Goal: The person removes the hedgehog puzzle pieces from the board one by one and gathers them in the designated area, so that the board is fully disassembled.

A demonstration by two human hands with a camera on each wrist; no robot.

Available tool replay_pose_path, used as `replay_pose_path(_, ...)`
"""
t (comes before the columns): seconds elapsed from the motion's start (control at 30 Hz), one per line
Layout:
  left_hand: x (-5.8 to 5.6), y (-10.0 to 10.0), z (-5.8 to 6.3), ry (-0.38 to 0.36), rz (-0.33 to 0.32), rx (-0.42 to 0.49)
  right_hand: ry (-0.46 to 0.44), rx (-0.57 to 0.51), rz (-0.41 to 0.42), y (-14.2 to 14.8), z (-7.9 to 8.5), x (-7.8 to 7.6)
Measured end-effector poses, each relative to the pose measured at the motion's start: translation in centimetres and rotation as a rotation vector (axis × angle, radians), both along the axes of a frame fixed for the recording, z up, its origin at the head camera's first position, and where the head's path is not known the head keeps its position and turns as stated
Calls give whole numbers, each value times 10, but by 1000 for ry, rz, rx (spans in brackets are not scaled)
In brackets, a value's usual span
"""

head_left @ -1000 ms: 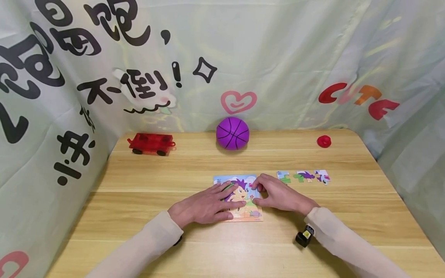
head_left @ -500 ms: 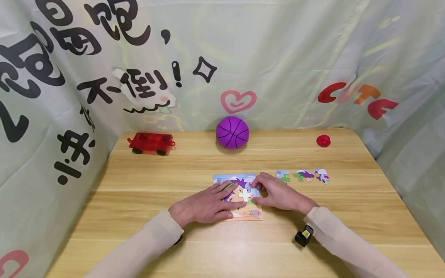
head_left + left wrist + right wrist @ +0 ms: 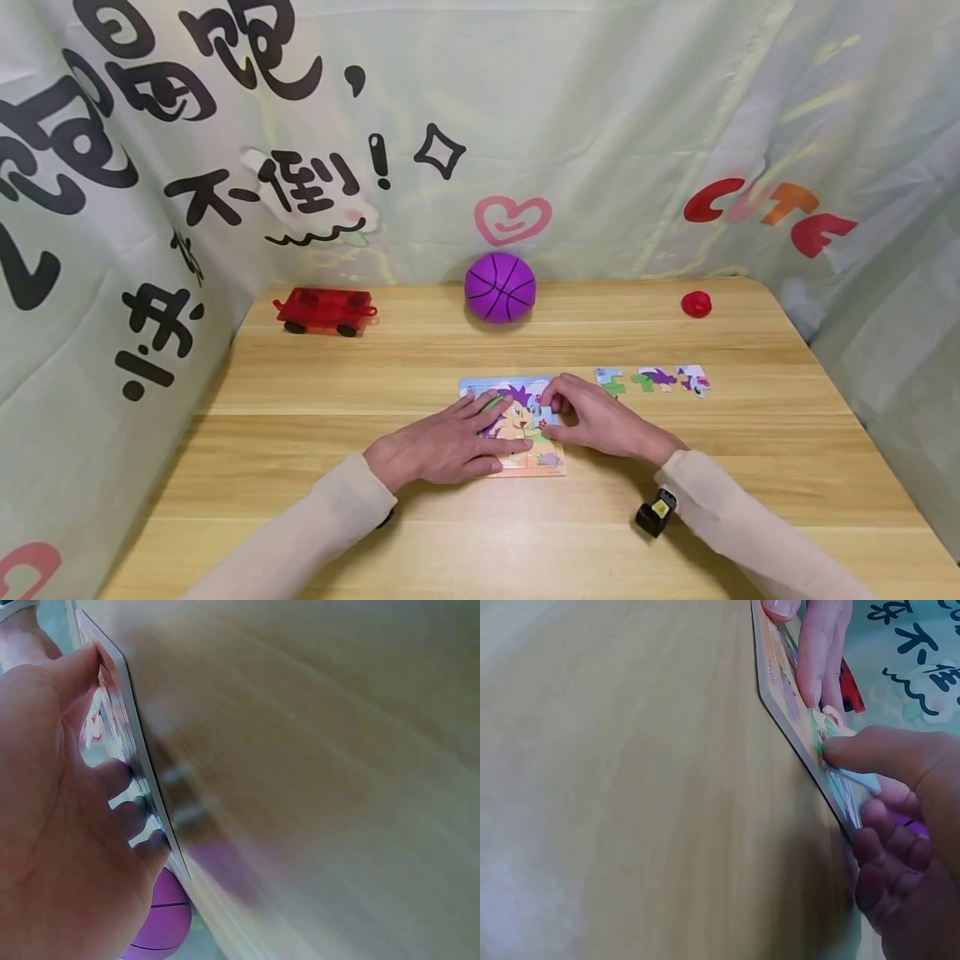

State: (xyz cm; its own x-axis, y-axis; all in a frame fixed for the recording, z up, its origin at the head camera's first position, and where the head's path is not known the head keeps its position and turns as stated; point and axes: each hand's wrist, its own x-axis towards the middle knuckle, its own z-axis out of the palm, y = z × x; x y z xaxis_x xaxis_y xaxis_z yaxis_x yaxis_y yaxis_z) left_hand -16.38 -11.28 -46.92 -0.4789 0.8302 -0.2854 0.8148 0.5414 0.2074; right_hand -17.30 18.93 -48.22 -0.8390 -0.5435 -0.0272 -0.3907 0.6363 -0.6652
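A jigsaw puzzle [image 3: 517, 472] with a purple-haired hedgehog picture lies in its flat tray on the table. Fingers spread, my left hand [image 3: 453, 440] rests on the puzzle's left and lower part, hiding much of the picture. At the right side, thumb and bent forefinger of my right hand [image 3: 603, 423] pinch a puzzle piece. The right wrist view shows this piece [image 3: 862, 780] tilted, with its pale blue edge raised above the tray rim [image 3: 795, 739]. In the left wrist view, the left fingertips [image 3: 120, 776] touch the puzzle.
Three loose puzzle pieces [image 3: 657, 379] lie in a row beyond the right hand. Along the back stand a red wheeled toy cart [image 3: 326, 312], a purple ball [image 3: 500, 288] with basketball lines and a small red hat-shaped object [image 3: 696, 304]. A printed cloth hangs behind the table.
Half a second ago the puzzle's middle right shone white; now its printed picture shows there again, as it did a second ago. Both hands have stayed almost in place.
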Motion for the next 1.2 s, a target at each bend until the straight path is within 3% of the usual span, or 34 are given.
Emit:
replay_pose_path(0.67,0,-1,-1,-18,0,27,-62,-247,45,5,-13,3)
replay_pose_path(0.9,1,0,1,-17,7,16,-28,-300,3,7,-9,4)
replay_pose_path(1.2,1,-1,1,-19,6,36,-57,-287,-96,31,-5,7)
